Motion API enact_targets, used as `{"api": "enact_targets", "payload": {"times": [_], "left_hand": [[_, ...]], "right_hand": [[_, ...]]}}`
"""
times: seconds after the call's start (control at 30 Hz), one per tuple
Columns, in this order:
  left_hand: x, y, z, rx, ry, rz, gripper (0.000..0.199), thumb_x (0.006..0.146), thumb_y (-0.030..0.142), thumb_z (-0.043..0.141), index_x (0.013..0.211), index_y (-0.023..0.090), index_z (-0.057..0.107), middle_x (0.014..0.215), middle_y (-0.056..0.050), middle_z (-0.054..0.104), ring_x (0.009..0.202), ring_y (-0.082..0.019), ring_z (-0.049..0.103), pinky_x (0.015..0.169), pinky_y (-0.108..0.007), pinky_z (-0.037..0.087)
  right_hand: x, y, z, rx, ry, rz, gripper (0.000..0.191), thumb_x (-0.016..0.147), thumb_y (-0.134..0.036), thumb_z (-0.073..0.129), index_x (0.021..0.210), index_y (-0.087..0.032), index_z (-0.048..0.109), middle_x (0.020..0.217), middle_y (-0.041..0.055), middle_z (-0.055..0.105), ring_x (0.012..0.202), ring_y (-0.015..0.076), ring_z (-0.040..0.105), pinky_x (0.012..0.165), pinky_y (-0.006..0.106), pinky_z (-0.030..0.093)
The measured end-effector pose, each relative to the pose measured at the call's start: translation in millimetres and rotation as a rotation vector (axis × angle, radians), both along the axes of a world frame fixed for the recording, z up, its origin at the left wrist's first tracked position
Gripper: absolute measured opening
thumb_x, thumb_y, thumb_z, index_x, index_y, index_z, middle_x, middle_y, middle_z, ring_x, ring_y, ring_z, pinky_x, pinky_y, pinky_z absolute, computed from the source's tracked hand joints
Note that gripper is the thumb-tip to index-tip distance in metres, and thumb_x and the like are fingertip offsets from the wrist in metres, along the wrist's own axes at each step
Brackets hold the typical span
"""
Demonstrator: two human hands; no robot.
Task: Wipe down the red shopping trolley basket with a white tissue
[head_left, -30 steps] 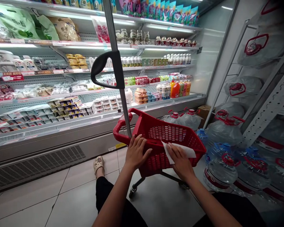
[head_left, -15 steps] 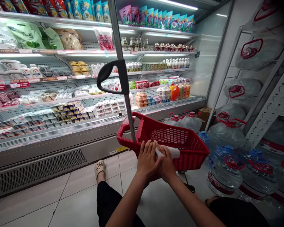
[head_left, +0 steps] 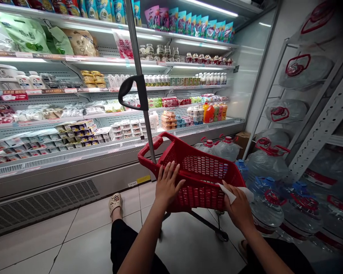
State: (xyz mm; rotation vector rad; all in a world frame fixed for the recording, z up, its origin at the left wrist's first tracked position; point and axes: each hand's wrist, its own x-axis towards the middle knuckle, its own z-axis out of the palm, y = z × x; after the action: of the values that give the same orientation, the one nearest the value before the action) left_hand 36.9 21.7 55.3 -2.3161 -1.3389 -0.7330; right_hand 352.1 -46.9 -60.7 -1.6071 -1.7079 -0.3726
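A red plastic shopping basket on wheels (head_left: pixel 200 190) stands in front of me, its long side towards me. My left hand (head_left: pixel 168 184) lies with fingers spread on the near rim at the basket's left part. At the right end of the same rim is my right hand (head_left: pixel 238 205), its fingers closed on a white cloth or tissue (head_left: pixel 230 193) that rests against the rim. A grey metal pole with a black looped grip (head_left: pixel 143 92) rises from the basket's left end. No hand touches the pole.
Behind the basket runs a lit refrigerated shelf unit (head_left: pixel 111 146) with pouches, tubs and bottles. Large water bottles (head_left: pixel 265 203) stand on the floor at the right, beside a metal rack (head_left: pixel 320 133). My shoe (head_left: pixel 115 203) is on the tiles at the left.
My hands were together on the near rim; now they are apart. The right hand has moved right along the rim with the white cloth, and the left is spread slightly further left.
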Motion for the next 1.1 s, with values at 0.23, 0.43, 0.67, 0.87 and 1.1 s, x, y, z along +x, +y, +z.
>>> {"api": "enact_targets", "payload": {"times": [0.23, 0.43, 0.67, 0.87, 1.1], "left_hand": [[50.8, -25.4, -47.5, -0.059, -0.019, -0.122, 0.074, 0.103, 0.061, 0.044, 0.165, 0.026, 0.026, 0.172, 0.000, 0.025, 0.161, -0.027, 0.015, 0.131, -0.049, 0.022], [39.4, -30.3, -56.7, -0.068, 0.020, -0.114, 0.074, 0.104, 0.059, 0.042, 0.167, 0.033, 0.013, 0.174, 0.002, 0.019, 0.161, -0.027, 0.013, 0.130, -0.054, 0.020], [14.8, -1.1, -47.9, -0.092, -0.034, -0.010, 0.076, 0.105, 0.062, 0.035, 0.168, 0.027, 0.012, 0.171, -0.004, 0.027, 0.159, -0.024, 0.023, 0.130, -0.052, 0.024], [38.4, -11.0, -57.6, -0.191, -0.087, 0.122, 0.081, 0.102, 0.068, 0.031, 0.159, 0.011, 0.040, 0.166, -0.016, 0.036, 0.158, -0.031, 0.024, 0.129, -0.055, 0.023], [34.3, -41.5, -68.2, -0.136, -0.001, 0.001, 0.074, 0.104, 0.065, 0.032, 0.161, 0.016, 0.035, 0.171, -0.009, 0.028, 0.159, -0.025, 0.023, 0.129, -0.052, 0.027]], "right_hand": [[-83.8, -7.6, 13.3, 0.048, -0.124, 0.044, 0.071, 0.104, -0.030, 0.038, 0.168, -0.026, 0.008, 0.159, 0.0079, 0.048, 0.141, 0.0286, 0.046, 0.120, 0.052, 0.035], [-113.4, -14.0, 36.8, -0.016, -0.167, 0.208, 0.071, 0.104, -0.028, 0.039, 0.168, -0.026, 0.007, 0.164, 0.0062, 0.042, 0.144, 0.0255, 0.047, 0.118, 0.046, 0.041], [-85.8, -75.6, 19.4, -0.108, -0.196, 0.256, 0.073, 0.101, -0.021, 0.038, 0.168, -0.027, 0.010, 0.163, 0.0028, 0.043, 0.144, 0.0228, 0.049, 0.115, 0.043, 0.046], [-70.5, -95.1, 7.5, -0.150, -0.313, 0.423, 0.072, 0.101, -0.027, 0.043, 0.167, -0.029, 0.015, 0.165, 0.0015, 0.041, 0.152, 0.0244, 0.038, 0.123, 0.047, 0.035], [-21.7, -46.0, 12.6, -0.191, -0.207, 0.338, 0.063, 0.104, -0.028, 0.037, 0.165, -0.037, 0.021, 0.161, -0.0018, 0.046, 0.152, 0.0210, 0.038, 0.126, 0.053, 0.032]]}}
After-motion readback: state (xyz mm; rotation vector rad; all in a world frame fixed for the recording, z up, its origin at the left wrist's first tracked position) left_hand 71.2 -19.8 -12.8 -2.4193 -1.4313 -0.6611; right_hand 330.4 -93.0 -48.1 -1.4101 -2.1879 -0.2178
